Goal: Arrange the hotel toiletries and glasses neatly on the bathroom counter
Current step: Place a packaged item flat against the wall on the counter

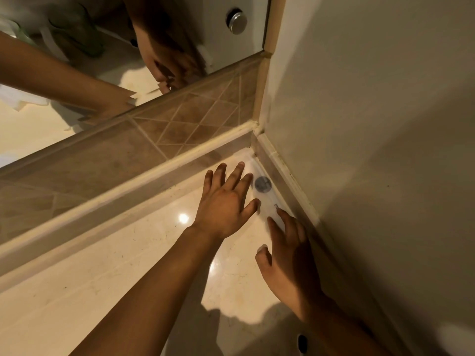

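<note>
A flat see-through packet [267, 199] is seen lying on the pale counter [128, 291], tucked right into the corner where the tiled strip [144, 140] under the mirror [102, 60] meets the side wall [372, 124]. A round grey sticker [263, 184] is seen on it. Its long side is laid along the side wall, running from the corner back toward the person.

The left hand [226, 204] is laid flat beside the packet, on its left, with the fingers spread apart and the thumb touching the packet's edge. The right hand [288, 255] is placed at the packet's near end, with the fingers [273, 223] a little apart and two fingertips resting on the plastic. Nothing is gripped by either hand.

The packet lies between the two hands and the wall, so both are about as close. It is judged that the packet is being pressed flat or nudged straight along the wall. No glasses can be seen on this bit of the counter
</note>
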`<state>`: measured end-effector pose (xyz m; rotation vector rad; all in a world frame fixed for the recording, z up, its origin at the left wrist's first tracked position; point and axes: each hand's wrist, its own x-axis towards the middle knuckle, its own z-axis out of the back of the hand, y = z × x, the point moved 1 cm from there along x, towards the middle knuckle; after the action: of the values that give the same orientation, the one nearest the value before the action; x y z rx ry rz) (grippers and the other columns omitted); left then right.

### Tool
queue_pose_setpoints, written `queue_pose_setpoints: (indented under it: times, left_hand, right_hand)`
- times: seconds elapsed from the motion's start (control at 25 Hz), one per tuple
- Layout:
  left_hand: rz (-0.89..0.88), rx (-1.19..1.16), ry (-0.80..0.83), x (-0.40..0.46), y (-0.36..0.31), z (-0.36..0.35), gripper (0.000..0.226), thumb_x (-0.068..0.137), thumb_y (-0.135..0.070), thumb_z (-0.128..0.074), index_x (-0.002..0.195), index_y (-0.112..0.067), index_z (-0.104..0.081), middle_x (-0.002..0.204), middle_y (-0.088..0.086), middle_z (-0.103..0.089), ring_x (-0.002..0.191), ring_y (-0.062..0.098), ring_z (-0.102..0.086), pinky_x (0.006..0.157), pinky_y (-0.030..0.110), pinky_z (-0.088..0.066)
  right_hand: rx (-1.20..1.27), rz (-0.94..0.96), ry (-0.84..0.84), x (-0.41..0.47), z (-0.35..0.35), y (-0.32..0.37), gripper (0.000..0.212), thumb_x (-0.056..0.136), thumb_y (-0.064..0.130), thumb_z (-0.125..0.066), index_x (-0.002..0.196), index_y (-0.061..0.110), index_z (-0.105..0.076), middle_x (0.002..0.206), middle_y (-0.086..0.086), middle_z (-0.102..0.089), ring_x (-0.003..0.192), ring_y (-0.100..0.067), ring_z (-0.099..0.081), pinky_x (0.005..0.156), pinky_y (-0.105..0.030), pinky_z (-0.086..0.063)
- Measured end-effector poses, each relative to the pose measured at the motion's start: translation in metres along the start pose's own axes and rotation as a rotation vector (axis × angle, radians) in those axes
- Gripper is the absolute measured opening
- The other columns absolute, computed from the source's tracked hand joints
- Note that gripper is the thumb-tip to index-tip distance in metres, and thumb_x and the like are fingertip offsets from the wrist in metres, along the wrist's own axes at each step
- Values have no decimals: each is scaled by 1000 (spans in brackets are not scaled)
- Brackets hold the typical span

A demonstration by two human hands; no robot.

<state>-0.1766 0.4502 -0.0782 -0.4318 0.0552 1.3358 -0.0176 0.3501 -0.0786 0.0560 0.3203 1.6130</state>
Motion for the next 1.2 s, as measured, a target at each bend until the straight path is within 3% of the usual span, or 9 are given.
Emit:
queue_pose_setpoints:
  times: [0.6,0.88,1.2]
  left_hand:
    - [-38,22,-24,-3,1,-9,68,98,-61,-34,157,-28,-25,170,2,-8,156,30,0,125,57,0]
    - [-37,-10,-75,-2,1,-9,61,96,-59,-41,148,-26,-38,166,7,-21,155,31,-10,124,58,-5]
    - [-37,32,-48,0,2,-13,70,96,-62,-36,156,-27,-25,170,5,-8,156,31,-1,124,58,-1]
  right_hand:
    - [-4,6,-11,-9,0,-5,60,77,28,-71,134,15,-57,151,-10,-47,133,-31,-47,99,-42,-48]
    - [62,48,-58,-12,2,-2,53,79,23,-68,130,14,-58,147,-11,-50,128,-29,-49,96,-42,-51]
    - [75,-12,-29,-5,1,-2,50,79,26,-69,127,17,-58,149,-9,-47,131,-30,-47,99,-45,-52]
